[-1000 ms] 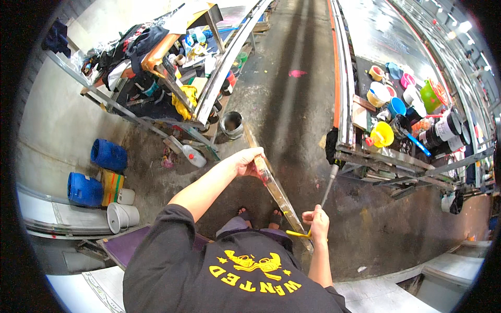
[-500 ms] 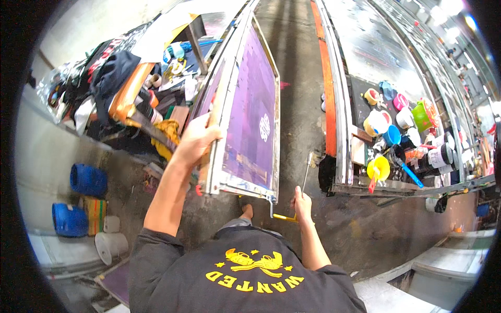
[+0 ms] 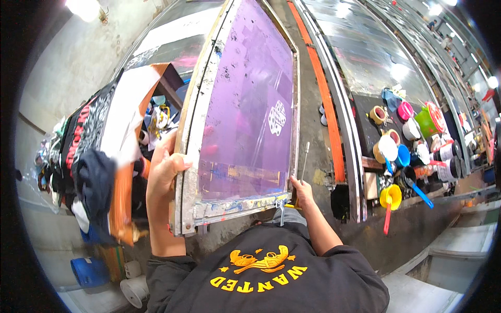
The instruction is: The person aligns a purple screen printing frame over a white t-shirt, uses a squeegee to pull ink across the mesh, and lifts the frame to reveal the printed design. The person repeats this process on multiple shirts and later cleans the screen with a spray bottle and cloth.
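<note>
A large screen printing frame (image 3: 245,109) with purple mesh and a white patterned motif stands tilted in front of me. My left hand (image 3: 168,161) is closed around its left side rail, thumb on the face. At the lower right corner my right hand (image 3: 303,192) is closed on a tool with a thin metal rod (image 3: 306,156) that points upward. The hand is against the frame's right edge, and I cannot tell whether it also grips it. A yellow piece (image 3: 293,206) shows below that hand, beside a small metal hook (image 3: 282,213) on the bottom rail.
Left, dark cloth (image 3: 96,177) and sheets lie piled by an orange-brown board (image 3: 124,195); blue barrels (image 3: 90,271) stand below. Right, a long table (image 3: 360,172) carries tape rolls, a yellow cup (image 3: 390,197), a blue-handled brush (image 3: 420,195) and several tubs. An orange rail (image 3: 329,99) borders the aisle.
The frame has come up closer and its purple face has turned more toward me. My left hand has risen with it, and my right hand has moved up to its right edge.
</note>
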{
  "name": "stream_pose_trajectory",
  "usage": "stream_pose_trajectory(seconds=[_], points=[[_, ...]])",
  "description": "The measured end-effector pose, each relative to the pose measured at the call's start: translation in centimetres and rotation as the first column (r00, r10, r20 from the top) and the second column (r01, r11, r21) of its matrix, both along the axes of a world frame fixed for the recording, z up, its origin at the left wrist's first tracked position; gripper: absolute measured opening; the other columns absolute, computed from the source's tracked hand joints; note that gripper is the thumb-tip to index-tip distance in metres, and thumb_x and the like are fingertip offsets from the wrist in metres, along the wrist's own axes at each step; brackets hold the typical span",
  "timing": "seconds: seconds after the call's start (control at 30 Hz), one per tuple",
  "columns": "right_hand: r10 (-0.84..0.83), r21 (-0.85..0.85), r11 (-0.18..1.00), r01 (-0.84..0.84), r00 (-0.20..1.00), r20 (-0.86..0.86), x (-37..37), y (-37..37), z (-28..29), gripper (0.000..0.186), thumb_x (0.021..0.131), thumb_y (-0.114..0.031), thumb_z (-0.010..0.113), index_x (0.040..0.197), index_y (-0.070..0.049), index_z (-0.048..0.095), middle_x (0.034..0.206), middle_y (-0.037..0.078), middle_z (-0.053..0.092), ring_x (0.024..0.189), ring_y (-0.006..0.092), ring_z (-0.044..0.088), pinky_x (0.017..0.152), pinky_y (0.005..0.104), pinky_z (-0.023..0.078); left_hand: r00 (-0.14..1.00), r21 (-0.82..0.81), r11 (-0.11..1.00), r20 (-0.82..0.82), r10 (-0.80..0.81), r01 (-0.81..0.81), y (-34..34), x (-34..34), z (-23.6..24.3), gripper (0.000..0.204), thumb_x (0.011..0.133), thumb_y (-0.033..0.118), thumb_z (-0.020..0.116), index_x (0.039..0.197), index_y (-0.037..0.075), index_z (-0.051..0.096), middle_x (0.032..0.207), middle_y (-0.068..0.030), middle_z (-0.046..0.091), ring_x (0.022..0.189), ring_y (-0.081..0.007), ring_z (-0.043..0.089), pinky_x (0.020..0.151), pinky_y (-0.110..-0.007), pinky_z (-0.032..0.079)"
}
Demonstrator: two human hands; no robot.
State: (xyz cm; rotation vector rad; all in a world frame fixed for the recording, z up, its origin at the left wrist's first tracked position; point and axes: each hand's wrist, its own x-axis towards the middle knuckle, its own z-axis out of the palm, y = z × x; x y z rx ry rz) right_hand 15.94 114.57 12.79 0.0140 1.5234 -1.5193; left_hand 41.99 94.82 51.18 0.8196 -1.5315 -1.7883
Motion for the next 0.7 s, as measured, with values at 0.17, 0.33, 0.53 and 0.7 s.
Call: stream_pose_trajectory(seconds=[0.17,0.33,0.53,0.7], points=[[0.02,0.04,0.999,-0.018,0.999,-0.05,-7.1,-6.5,-7.5,0.037,0.091,-0.039,0.079,0.096,-0.003,0.071,0.087,0.002,0.069,0.072,0.0128,0.062,0.065,0.0301,0.051,0.996,0.074,0.994,-0.036,-0.08,0.083,-6.6,-7.9,-2.3,0.061,0.076,0.005,0.056,0.136,-0.008,0.054,0.107,-0.0045,0.064,0.085,-0.0074,0.06,0.074,-0.022,0.049],[0.102,0.117,0.988,-0.101,0.995,-0.004,-11.0,-9.3,-8.1,0.038,0.096,-0.041,0.073,0.089,-0.003,0.07,0.076,0.0,0.064,0.064,0.011,0.055,0.059,0.0297,0.045,0.985,0.034,0.992,0.125,-0.122,0.119,-13.6,-13.2,-5.8,0.042,0.08,0.006,0.059,0.122,-0.004,0.059,0.098,0.0005,0.061,0.082,-0.0063,0.054,0.074,-0.021,0.045],[0.232,0.348,0.923,-0.163,0.959,-0.164,-13.2,-7.2,-8.5,0.054,0.1,-0.046,0.062,0.096,0.007,0.069,0.083,0.007,0.067,0.075,0.016,0.06,0.068,0.0359,0.049,0.996,0.172,0.985,0.085,-0.039,0.024,-15.1,-14.8,-9.3,0.031,0.086,0.008,0.059,0.115,-0.004,0.06,0.088,-0.0026,0.063,0.071,-0.0087,0.063,0.065,-0.023,0.053],[0.325,0.518,0.855,-0.006,0.785,-0.528,-10.1,-2.8,-3.5,0.048,0.101,-0.044,0.059,0.088,0.002,0.063,0.08,0.016,0.067,0.075,0.0238,0.059,0.07,0.0434,0.047,0.984,0.129,0.986,0.13,-0.119,0.102,-14.5,-12.2,-13.1,0.019,0.088,0.011,0.06,0.104,0.0,0.062,0.084,-0.0019,0.063,0.068,-0.0093,0.062,0.063,-0.023,0.053]])
